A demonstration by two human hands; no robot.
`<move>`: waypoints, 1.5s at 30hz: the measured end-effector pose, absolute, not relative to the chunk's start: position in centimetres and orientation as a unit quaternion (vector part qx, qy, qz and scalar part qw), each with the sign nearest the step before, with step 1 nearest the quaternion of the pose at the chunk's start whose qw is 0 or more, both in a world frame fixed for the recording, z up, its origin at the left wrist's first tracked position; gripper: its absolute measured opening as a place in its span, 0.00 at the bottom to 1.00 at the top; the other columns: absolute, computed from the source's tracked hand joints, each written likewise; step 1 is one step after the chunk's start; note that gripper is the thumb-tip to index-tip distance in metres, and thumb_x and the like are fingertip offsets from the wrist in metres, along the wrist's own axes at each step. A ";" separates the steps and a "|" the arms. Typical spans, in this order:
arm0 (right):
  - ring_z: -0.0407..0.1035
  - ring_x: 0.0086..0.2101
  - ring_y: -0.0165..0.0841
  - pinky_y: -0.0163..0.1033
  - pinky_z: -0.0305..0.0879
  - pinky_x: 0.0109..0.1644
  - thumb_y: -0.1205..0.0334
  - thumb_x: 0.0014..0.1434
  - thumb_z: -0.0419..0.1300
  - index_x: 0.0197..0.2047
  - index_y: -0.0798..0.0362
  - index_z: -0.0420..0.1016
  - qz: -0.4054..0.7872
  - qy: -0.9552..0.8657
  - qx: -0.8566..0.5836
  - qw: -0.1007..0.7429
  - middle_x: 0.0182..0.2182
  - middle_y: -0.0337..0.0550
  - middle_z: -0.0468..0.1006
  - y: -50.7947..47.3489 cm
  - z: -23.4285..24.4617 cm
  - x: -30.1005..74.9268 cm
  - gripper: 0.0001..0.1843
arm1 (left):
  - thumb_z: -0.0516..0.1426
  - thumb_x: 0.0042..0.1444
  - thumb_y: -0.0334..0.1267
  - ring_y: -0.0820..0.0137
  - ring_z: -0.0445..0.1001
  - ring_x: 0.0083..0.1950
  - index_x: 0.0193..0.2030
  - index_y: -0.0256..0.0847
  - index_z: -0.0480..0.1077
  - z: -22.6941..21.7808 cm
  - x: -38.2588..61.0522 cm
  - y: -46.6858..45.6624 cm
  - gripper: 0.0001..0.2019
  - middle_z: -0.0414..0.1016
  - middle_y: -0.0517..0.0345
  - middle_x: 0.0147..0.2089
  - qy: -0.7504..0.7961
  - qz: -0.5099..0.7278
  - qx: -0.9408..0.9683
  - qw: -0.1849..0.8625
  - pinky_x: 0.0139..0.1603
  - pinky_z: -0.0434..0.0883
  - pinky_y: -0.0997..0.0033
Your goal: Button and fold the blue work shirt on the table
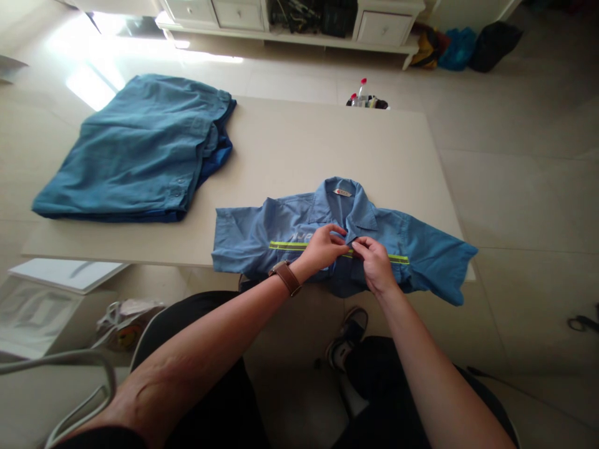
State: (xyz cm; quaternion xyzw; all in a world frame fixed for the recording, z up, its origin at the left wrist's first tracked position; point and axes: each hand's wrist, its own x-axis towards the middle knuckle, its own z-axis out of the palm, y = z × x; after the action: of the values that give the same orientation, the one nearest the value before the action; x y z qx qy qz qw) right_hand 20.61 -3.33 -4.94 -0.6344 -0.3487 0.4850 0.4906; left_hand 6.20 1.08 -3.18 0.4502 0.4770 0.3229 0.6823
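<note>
A light blue short-sleeved work shirt (421, 249) with a yellow reflective stripe lies face up at the near edge of the beige table (299, 143), collar away from me and lower part hanging over the edge. My left hand (322, 247), with a brown watch on the wrist, pinches the shirt's front placket just below the collar. My right hand (374, 262) pinches the same placket right beside it. Both hands are closed on the fabric, fingertips almost touching.
A stack of folded darker blue garments (135, 149) sits on the table's far left. Bottles (361, 92) stand behind the far edge. White drawers (290, 19) and bags (463, 47) line the back. White boards (65, 274) and a bag (124, 321) lie on the floor at left.
</note>
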 end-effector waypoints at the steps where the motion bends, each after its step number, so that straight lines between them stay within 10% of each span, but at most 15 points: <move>1: 0.64 0.28 0.31 0.38 0.59 0.37 0.50 0.46 0.69 0.30 0.51 0.73 0.498 -0.334 -0.627 0.497 0.24 0.33 0.72 -3.4 -4.9 20.6 0.16 | 0.63 0.47 0.18 0.76 0.73 0.28 0.43 0.36 0.71 -3.3 6.1 1.2 0.17 0.75 0.64 0.27 0.476 0.313 0.473 0.672 0.32 0.67 0.78; 13: 0.69 0.32 0.37 0.43 0.67 0.41 0.45 0.52 0.65 0.32 0.51 0.74 0.460 -0.452 -0.649 0.403 0.28 0.40 0.76 -3.3 -5.7 21.1 0.17 | 0.58 0.51 0.22 0.68 0.77 0.36 0.51 0.41 0.66 -2.5 4.3 1.0 0.21 0.77 0.61 0.34 0.493 0.211 0.712 0.454 0.37 0.68 0.71; 16: 0.73 0.48 0.46 0.53 0.68 0.56 0.49 0.61 0.59 0.45 0.52 0.78 0.283 -0.602 -0.674 0.322 0.45 0.52 0.81 -3.7 -6.6 21.8 0.18 | 0.54 0.56 0.23 0.62 0.78 0.45 0.55 0.39 0.65 -2.5 3.6 0.5 0.20 0.79 0.52 0.40 0.493 0.162 0.764 0.383 0.46 0.72 0.65; 22: 0.43 0.74 0.51 0.63 0.55 0.70 0.55 0.73 0.47 0.70 0.45 0.67 0.072 -0.707 -0.701 0.051 0.75 0.47 0.57 -6.1 -8.8 21.4 0.26 | 0.57 0.61 0.38 0.48 0.70 0.63 0.56 0.39 0.70 -1.6 0.5 -1.2 0.16 0.73 0.41 0.59 0.487 0.036 0.832 0.262 0.57 0.74 0.47; 30: 0.39 0.75 0.48 0.58 0.52 0.71 0.53 0.75 0.43 0.70 0.44 0.67 0.015 -0.702 -0.711 -0.016 0.75 0.46 0.56 -2.2 -9.2 20.8 0.26 | 0.59 0.60 0.40 0.41 0.52 0.78 0.68 0.37 0.65 0.2 -1.5 -1.7 0.29 0.55 0.38 0.77 0.495 0.002 0.828 0.265 0.71 0.61 0.36; 38: 0.39 0.75 0.48 0.60 0.50 0.71 0.52 0.75 0.41 0.70 0.46 0.66 0.047 -0.699 -0.713 -0.025 0.76 0.46 0.53 5.1 -8.9 21.3 0.27 | 0.58 0.61 0.40 0.28 0.47 0.77 0.70 0.40 0.66 2.6 -2.5 -1.6 0.29 0.51 0.36 0.79 0.549 -0.048 0.784 0.286 0.64 0.59 0.19; 45: 0.65 0.62 0.48 0.55 0.62 0.65 0.60 0.67 0.48 0.60 0.52 0.76 0.070 -0.679 -0.726 0.090 0.59 0.55 0.76 9.3 -7.1 23.0 0.23 | 0.58 0.61 0.38 0.22 0.45 0.76 0.76 0.43 0.60 2.2 -3.2 -1.3 0.35 0.48 0.36 0.80 0.553 -0.107 0.764 0.316 0.63 0.59 0.19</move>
State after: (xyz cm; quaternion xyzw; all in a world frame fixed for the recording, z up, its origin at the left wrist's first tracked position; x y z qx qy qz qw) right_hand 23.04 9.31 -7.08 -0.7256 -0.6786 0.0701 0.0902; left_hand -3.21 -1.26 2.17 0.7635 0.5528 -0.1069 0.3162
